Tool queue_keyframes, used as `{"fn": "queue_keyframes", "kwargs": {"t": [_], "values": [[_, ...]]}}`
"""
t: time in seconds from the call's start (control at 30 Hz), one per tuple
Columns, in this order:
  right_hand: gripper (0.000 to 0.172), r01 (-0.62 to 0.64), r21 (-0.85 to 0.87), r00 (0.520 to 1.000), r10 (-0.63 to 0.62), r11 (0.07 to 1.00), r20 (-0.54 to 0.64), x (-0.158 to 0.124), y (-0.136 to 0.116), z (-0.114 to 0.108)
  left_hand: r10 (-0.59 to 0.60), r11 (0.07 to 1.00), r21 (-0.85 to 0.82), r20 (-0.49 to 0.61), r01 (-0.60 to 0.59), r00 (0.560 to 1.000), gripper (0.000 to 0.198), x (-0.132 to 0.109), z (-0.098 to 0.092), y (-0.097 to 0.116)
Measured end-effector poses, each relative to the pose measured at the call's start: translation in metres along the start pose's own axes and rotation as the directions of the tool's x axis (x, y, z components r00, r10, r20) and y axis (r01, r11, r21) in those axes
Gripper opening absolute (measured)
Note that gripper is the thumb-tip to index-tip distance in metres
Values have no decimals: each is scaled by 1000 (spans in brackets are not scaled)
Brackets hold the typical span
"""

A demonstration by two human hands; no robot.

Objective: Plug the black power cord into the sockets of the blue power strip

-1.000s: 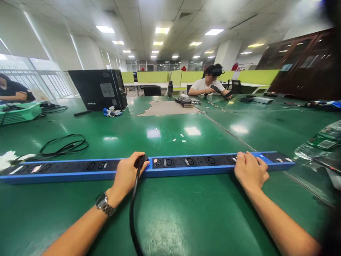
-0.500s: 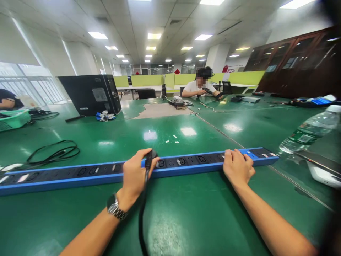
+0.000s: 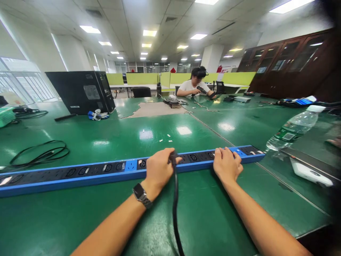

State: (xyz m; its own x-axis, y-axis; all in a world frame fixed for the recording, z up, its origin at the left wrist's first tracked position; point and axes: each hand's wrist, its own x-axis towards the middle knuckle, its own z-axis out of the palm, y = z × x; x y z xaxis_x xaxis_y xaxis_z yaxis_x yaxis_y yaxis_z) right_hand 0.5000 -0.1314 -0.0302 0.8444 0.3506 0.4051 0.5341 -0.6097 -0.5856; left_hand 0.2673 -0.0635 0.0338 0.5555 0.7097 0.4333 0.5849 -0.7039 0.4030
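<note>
I note left fingers [image 3: 166,154] clamped on the plug [image 3: 174,158] at the strip [image 3: 130,166], which lies on the surface [image 3: 205,217] directly beneath them. Right fingers [image 3: 218,155] are closed over its right stretch, apparently to steady it.

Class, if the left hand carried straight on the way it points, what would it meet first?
Probably the blue power strip: the left hand, holding the black plug, appears to point down at it, though whether they already touch is unclear.
</note>
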Motion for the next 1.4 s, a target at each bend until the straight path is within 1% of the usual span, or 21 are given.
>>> {"fn": "queue_keyframes", "kwargs": {"t": [0.07,0.17,0.27,0.43,0.6,0.67,0.7,0.77,0.8,0.83,0.87,0.9,0.93,1.0,1.03,1.07,1.1,1.17,1.23,1.3,1.4], "values": [[48,3,-7,1000,-3,1000,0,0,-1,-1,19,998,-56,11,-18,1000,29,13,19,25],[47,-2,-3,1000,2,1000,0,0,-1,-2,-37,998,-47,105,42,994,23,36,52,59],[47,-4,2,1000,4,1000,-1,0,-1,-1,-53,997,-54,110,59,992,23,50,73,73],[49,-7,-10,1000,7,1000,-15,1,0,1,-89,992,-75,106,98,990,28,50,77,73],[48,-3,-4,1000,3,1000,-6,1,1,2,-54,993,-99,141,68,989,17,49,83,87],[49,3,-2,1000,-3,1000,-8,1,3,1,-27,992,-120,151,46,988,15,52,80,93],[48,11,-1,1000,-11,1000,-6,1,4,2,-35,989,-139,133,54,990,17,53,74,92],[47,28,3,1000,-28,1000,7,3,6,2,-79,971,-228,6,78,997,23,48,50,75],[46,29,5,999,-29,1000,14,3,6,2,-122,954,-288,-106,87,987,27,40,32,57],[45,26,9,999,-26,1000,21,4,7,2,-138,935,-350,-224,52,965,29,27,10,32],[44,16,13,1000,-17,1000,27,5,6,3,-129,934,-358,-322,6,938,28,10,-14,2],[43,2,18,999,-3,1000,33,5,6,3,-138,944,-330,-388,3,911,27,-10,-40,-31],[43,-10,22,999,9,1000,35,5,5,3,-163,958,-284,-407,45,899,29,-32,-65,-66],[45,-17,29,999,15,999,44,5,2,3,-274,960,-178,-418,217,866,36,-72,-106,-131],[45,-19,32,999,17,999,45,4,1,2,-313,950,-137,-385,282,868,39,-87,-120,-156],[46,-23,34,999,21,999,45,3,0,2,-334,943,-119,-380,312,863,40,-97,-129,-176],[46,-27,36,999,25,999,43,2,-1,2,-330,944,-107,-348,312,878,41,-102,-134,-188],[46,-32,37,999,30,999,42,1,-2,2,-281,959,-64,-295,275,913,42,-102,-137,-198],[45,-34,37,999,33,999,37,1,-2,2,-222,974,-5,-254,228,942,42,-97,-136,-197],[45,-31,37,999,30,999,26,2,-1,3,-194,978,29,-246,207,950,40,-95,-136,-195],[46,-30,34,999,30,999,23,3,-1,3,-193,979,17,-229,202,954,37,-100,-133,-198]]}}
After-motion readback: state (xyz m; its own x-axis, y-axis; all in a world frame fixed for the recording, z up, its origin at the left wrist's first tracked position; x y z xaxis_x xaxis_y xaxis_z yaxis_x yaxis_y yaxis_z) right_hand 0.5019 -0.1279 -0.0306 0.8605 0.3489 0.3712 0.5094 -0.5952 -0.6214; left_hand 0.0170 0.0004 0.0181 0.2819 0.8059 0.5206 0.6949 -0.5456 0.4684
